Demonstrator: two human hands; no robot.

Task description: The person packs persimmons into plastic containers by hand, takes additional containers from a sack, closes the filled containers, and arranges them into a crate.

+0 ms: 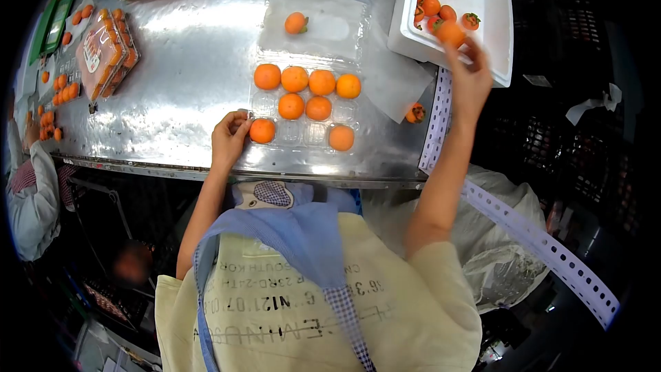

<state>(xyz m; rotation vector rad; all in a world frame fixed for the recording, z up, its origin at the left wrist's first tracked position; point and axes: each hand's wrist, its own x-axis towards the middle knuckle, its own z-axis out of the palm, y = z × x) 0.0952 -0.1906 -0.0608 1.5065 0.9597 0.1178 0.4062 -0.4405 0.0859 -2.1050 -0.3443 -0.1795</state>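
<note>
Right hand [471, 84]: I am gripping one persimmon [451, 32] in my fingers, holding it over the near end of the white foam box [415, 48].
Left hand [229, 141]: my fingers are curling at the left edge of the clear tray [292, 131], close to its near corner; I cannot tell whether they are pinching its rim.
Tray: it is lying near the front edge of the metal table [193, 103], carrying four persimmons [295, 78] along its far edge, two [290, 106] in the middle row and one at each near corner.
Lid [337, 27]: it is lying open beyond the tray's far edge, bearing one persimmon [295, 23] with its calyx pointing right.
Foam box: it is sitting at the table's right edge, holding loose persimmons [432, 6], most of them lying toward its left wall.
Loose fruit [414, 112]: one persimmon is resting by the table's right edge, beside the perforated strip [441, 110].
Table's left end: filled packs [107, 55] are standing there, and another person's hand [32, 132] is showing.
</note>
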